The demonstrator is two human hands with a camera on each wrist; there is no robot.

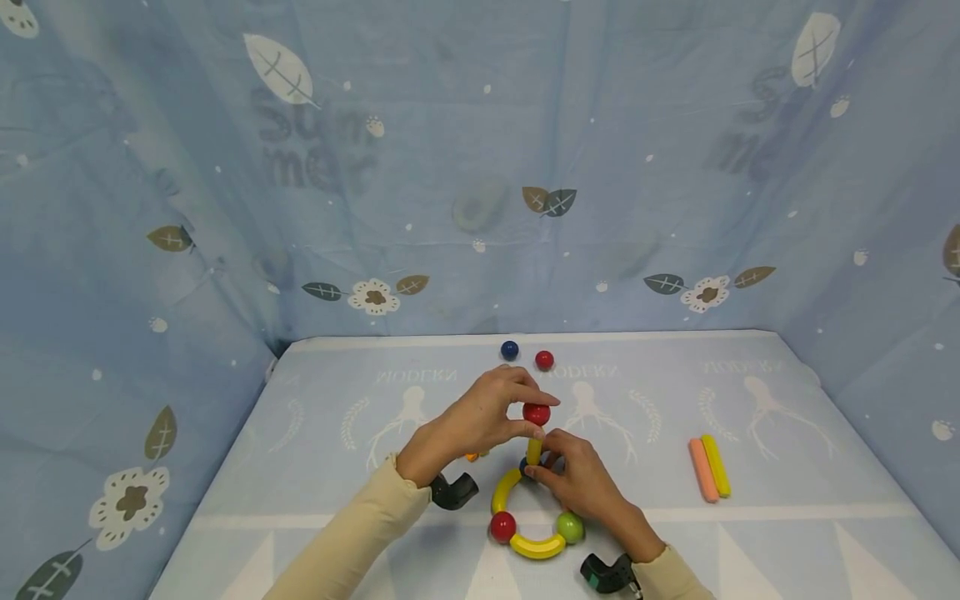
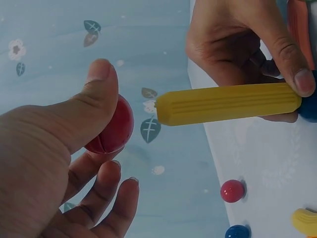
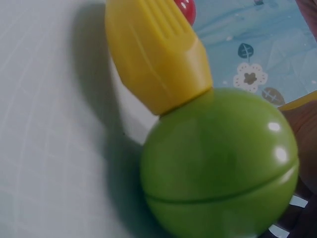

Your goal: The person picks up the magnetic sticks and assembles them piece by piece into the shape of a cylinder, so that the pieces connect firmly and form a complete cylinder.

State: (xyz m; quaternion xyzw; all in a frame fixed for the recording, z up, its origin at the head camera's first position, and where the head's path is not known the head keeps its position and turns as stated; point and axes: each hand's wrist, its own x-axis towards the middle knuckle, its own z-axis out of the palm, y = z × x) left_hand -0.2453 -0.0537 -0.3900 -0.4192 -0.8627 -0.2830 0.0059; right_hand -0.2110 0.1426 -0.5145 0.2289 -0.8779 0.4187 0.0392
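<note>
My left hand pinches a shiny red ball between thumb and fingers. Below the ball stands a straight yellow stick, its free end apart from the ball in the left wrist view. My right hand grips the dark blue ball at the stick's lower end, covering much of it. That blue ball tops a ring on the table: curved yellow pieces, another red ball and a green ball. Part of the ring lies hidden behind my right hand.
Farther back lie a loose blue ball and a loose red ball. An orange stick and a yellow stick lie side by side on the right. Small orange and yellow pieces show partly behind my left wrist. Patterned cloth hangs behind the table.
</note>
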